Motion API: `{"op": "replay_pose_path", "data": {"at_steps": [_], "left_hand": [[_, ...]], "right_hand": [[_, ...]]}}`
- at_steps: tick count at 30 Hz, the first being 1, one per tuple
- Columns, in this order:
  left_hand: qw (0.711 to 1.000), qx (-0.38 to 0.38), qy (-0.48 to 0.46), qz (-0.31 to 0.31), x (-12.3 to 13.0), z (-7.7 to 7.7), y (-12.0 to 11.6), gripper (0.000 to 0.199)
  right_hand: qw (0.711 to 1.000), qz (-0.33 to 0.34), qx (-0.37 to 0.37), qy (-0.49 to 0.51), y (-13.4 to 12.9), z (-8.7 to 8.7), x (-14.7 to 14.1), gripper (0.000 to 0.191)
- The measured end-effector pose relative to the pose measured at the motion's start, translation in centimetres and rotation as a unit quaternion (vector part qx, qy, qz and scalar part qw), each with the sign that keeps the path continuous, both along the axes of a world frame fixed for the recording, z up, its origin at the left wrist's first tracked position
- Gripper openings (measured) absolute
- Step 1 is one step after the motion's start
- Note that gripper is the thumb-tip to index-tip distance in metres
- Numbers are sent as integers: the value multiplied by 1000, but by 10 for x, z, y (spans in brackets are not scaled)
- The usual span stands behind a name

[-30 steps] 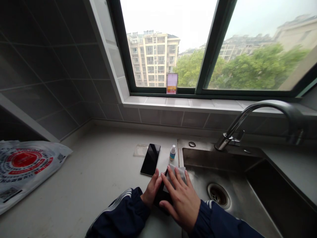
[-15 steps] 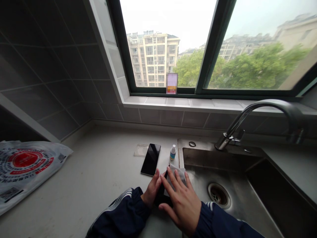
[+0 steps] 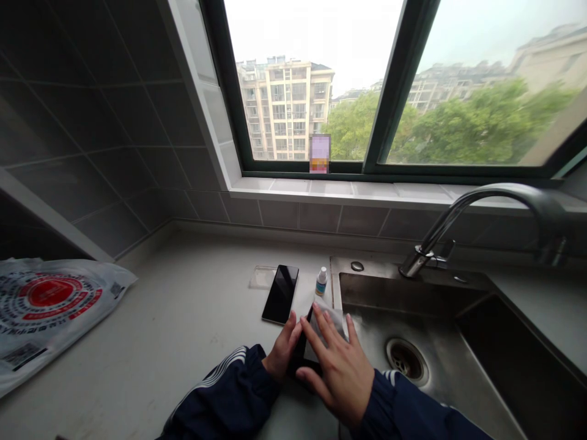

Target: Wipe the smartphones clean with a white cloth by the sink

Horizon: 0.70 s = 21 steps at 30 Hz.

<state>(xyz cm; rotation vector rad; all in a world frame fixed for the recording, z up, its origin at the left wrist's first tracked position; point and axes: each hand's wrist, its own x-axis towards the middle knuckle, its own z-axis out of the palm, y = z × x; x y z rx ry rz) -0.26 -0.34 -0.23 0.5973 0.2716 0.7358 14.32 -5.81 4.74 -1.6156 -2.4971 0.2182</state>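
Holding one phone (image 3: 300,359), another phone (image 3: 280,294) beside.

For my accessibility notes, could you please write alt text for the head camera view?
The left hand holds a black phone on a counter, while the right hand presses a white wipe against it. A second phone and a small bottle stand nearby, beside a steel sink, under a window.
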Motion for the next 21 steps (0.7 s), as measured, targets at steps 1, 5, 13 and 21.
{"op": "replay_pose_path", "data": {"at_steps": [1, 5, 13, 21], "left_hand": [[1000, 11, -1, 1, 0, 1, 0, 70], [999, 25, 24, 12, 1, 10, -3, 63], [1000, 11, -25, -2, 2, 2, 0, 68], [998, -52, -24, 10, -3, 3, 9, 76]], "right_hand": [[1000, -13, 0, -3, 2, 1, 1, 75], [1000, -14, -1, 1, -2, 1, -2, 78], [999, -31, -9, -6, 1, 1, 3, 75], [998, 53, 7, 21, -18, -22, -8, 94]]}}
